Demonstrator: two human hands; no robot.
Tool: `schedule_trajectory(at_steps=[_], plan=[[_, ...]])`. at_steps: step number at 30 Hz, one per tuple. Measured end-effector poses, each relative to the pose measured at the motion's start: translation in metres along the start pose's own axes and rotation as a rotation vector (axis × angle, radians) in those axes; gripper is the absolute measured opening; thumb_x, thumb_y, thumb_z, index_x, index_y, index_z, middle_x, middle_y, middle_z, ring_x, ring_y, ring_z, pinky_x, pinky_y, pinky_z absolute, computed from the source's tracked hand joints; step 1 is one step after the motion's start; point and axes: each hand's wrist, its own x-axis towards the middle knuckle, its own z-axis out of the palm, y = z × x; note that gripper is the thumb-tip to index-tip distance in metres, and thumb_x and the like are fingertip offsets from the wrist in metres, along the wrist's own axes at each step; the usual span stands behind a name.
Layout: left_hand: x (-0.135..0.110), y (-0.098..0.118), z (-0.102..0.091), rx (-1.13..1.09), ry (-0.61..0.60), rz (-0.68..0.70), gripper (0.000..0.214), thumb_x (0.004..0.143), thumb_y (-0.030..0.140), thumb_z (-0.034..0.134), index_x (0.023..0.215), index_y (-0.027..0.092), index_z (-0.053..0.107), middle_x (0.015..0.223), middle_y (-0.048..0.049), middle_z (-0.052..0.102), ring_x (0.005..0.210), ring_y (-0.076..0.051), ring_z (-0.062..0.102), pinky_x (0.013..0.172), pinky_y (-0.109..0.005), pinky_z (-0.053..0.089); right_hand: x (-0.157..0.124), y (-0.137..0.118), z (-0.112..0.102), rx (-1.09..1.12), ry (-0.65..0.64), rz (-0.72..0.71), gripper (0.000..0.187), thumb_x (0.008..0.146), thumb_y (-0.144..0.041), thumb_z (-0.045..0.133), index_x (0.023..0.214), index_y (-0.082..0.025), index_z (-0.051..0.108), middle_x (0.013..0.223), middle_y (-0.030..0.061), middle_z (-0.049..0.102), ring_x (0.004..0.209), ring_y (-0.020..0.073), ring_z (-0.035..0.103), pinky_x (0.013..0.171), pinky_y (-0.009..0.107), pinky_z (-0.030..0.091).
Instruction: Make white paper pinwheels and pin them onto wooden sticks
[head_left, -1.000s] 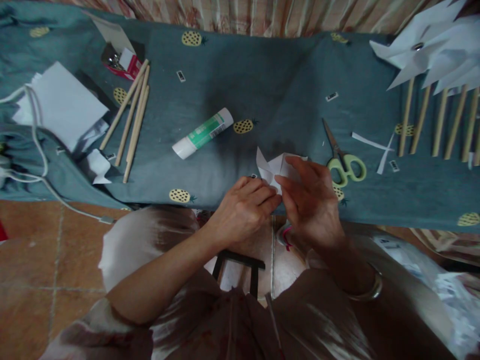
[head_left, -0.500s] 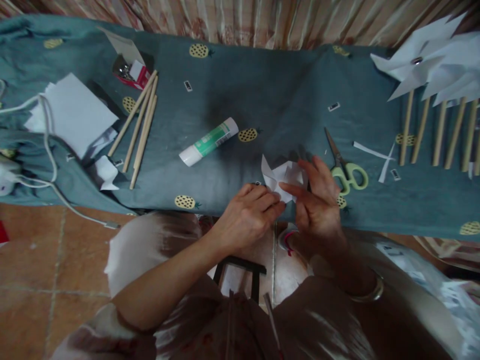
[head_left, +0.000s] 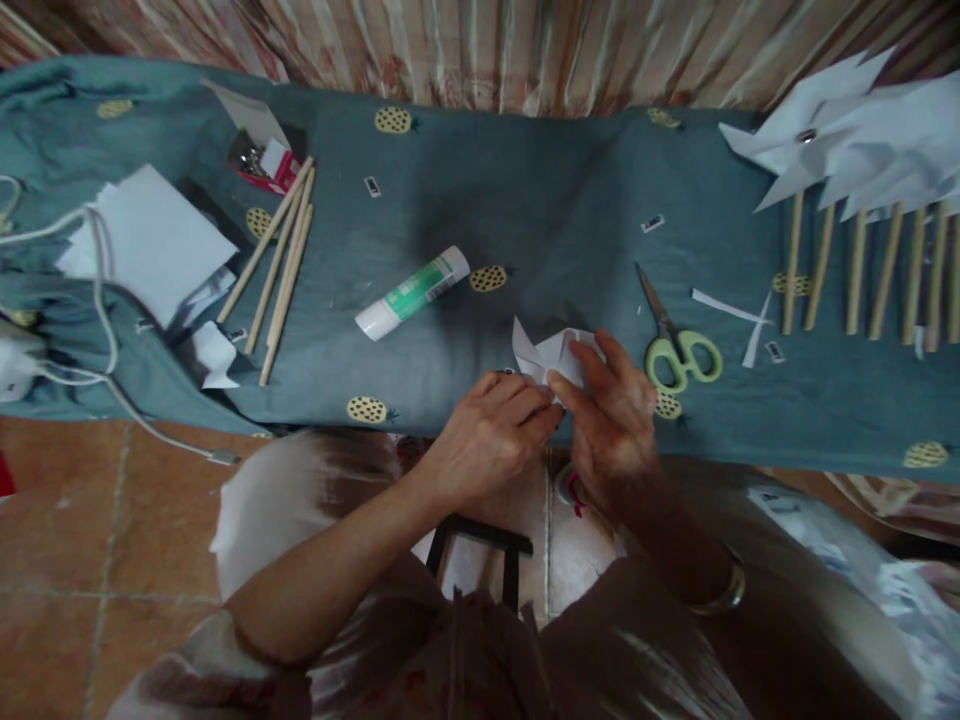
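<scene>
A small folded white paper shape (head_left: 544, 352) lies at the near edge of the teal cloth-covered table (head_left: 525, 190). My left hand (head_left: 491, 435) has its fingers curled, the fingertips pinching the paper's near corner. My right hand (head_left: 611, 420) presses thumb and fingers onto the paper's right side and partly covers it. A white and green glue stick (head_left: 412, 291) lies to the upper left of my hands. Green-handled scissors (head_left: 675, 340) lie just right of my right hand.
Several wooden sticks (head_left: 277, 262) lie at the left beside a stack of white paper (head_left: 154, 235) and a small red box (head_left: 266, 160). White paper pinwheels on sticks (head_left: 855, 170) fill the far right. White cables (head_left: 90, 300) hang off the left edge. Paper strips (head_left: 739, 312) lie by the scissors.
My right hand's fingers, spread half a second ago, have closed back down onto the paper. My left hand has kept its pinch. The view has shifted slightly.
</scene>
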Motion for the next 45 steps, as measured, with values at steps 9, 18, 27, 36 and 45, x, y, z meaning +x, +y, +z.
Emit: schedule_trajectory(at_steps=[9, 18, 27, 36, 45], plan=[[-0.001, 0.0, 0.0, 0.041, 0.03, 0.022, 0.018, 0.098, 0.02, 0.052, 0.106, 0.013, 0.067, 0.098, -0.0061, 0.072, 0.09, -0.019, 0.061, 0.078, -0.033, 0.046, 0.01, 0.01, -0.027, 0.173, -0.086, 0.122, 0.047, 0.089, -0.009, 0.043, 0.129, -0.028, 0.06, 0.145, 0.0086, 0.054, 0.141, 0.028, 0.045, 0.113, 0.053, 0.04], [-0.002, -0.007, -0.005, 0.055, 0.009, -0.004, 0.02, 0.099, 0.019, 0.051, 0.109, 0.014, 0.067, 0.103, -0.0075, 0.072, 0.091, -0.019, 0.061, 0.078, -0.034, 0.045, 0.027, 0.021, -0.028, 0.12, -0.11, 0.28, 0.039, 0.096, -0.02, 0.042, 0.131, -0.022, 0.06, 0.141, 0.0112, 0.059, 0.133, 0.0287, 0.054, 0.113, 0.055, 0.043], [-0.002, -0.026, -0.014, 0.112, 0.091, -0.083, 0.019, 0.097, 0.017, 0.052, 0.103, 0.015, 0.07, 0.105, -0.0076, 0.073, 0.092, -0.02, 0.06, 0.078, -0.036, 0.044, 0.031, 0.013, -0.034, 0.108, -0.082, 0.34, 0.032, 0.093, -0.022, 0.051, 0.121, -0.019, 0.067, 0.118, 0.0117, 0.073, 0.109, 0.027, 0.07, 0.096, 0.046, 0.056], [0.0, -0.012, -0.011, 0.021, 0.064, -0.037, 0.017, 0.096, 0.027, 0.056, 0.102, 0.017, 0.069, 0.102, -0.0069, 0.072, 0.096, -0.021, 0.059, 0.08, -0.035, 0.043, 0.025, 0.011, -0.034, 0.1, -0.127, 0.165, 0.033, 0.093, -0.016, 0.048, 0.121, -0.024, 0.065, 0.132, 0.0112, 0.064, 0.123, 0.0291, 0.06, 0.104, 0.052, 0.049], [0.001, -0.007, -0.008, 0.059, -0.011, -0.027, 0.019, 0.098, 0.025, 0.053, 0.101, 0.015, 0.068, 0.099, -0.0067, 0.071, 0.092, -0.02, 0.057, 0.076, -0.036, 0.041, 0.027, 0.001, -0.019, 0.117, -0.237, 0.099, 0.049, 0.089, -0.011, 0.046, 0.129, -0.038, 0.056, 0.156, 0.0009, 0.038, 0.146, 0.0339, 0.033, 0.112, 0.061, 0.037]])
